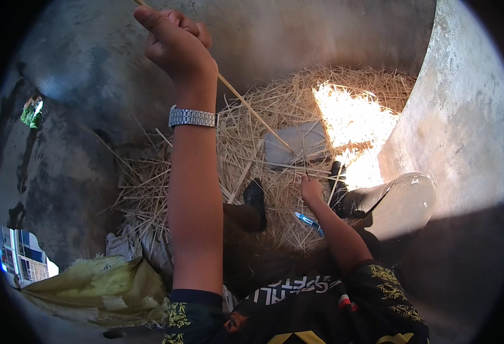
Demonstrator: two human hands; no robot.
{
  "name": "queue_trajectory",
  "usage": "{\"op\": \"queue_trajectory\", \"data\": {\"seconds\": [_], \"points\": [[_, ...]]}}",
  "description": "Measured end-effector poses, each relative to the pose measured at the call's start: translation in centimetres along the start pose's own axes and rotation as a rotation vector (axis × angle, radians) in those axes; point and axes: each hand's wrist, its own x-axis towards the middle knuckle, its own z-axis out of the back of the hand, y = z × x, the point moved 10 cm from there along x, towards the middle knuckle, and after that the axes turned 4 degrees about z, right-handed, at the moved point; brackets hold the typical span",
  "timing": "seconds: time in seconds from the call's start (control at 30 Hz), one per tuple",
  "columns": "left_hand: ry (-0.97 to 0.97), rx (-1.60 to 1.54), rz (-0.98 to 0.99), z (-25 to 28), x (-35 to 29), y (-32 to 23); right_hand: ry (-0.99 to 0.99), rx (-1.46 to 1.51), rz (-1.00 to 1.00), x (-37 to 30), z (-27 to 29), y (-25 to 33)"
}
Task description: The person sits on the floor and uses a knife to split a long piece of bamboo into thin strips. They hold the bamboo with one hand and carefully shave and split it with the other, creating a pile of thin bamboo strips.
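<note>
My left hand (180,43), with a metal watch (193,117) on its wrist, is raised at the top. Its fingers are closed around a long, thin pale strip (246,104), bamboo- or cane-like. From that fist the strip slants down to the right, its lower end over a grey flat block (292,144). Just below the block is my right hand (311,189), fingers closed. A small dark tip shows above them, too small to name. Beside the right forearm lies a slim blue object (309,222).
Loose pale shavings (240,143) heap around the block, sunlit at the right. My dark-shod feet (254,203) rest among them. Grey walls (298,34) rise behind and at the right. A torn yellow-green sack (103,286) lies at lower left, near an opening (25,255).
</note>
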Motion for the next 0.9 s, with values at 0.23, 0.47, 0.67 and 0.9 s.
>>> {"op": "queue_trajectory", "data": {"seconds": [0.23,0.47,0.67,0.9], "points": [[-0.009,0.026,-0.012,3.4,1.0,-0.2,-0.024,0.457,0.145,-1.5,10.4,12.1],[0.097,-0.012,-0.019,2.4,-0.3,-0.8,-0.102,0.216,0.212,-2.7,9.9,12.0],[0.224,0.288,-0.153,3.4,-3.7,-1.9,0.002,0.126,0.282,-1.9,4.0,8.9],[0.315,0.721,0.206,8.0,-7.7,7.0,0.049,0.155,0.31,-1.9,3.8,10.4]]}}
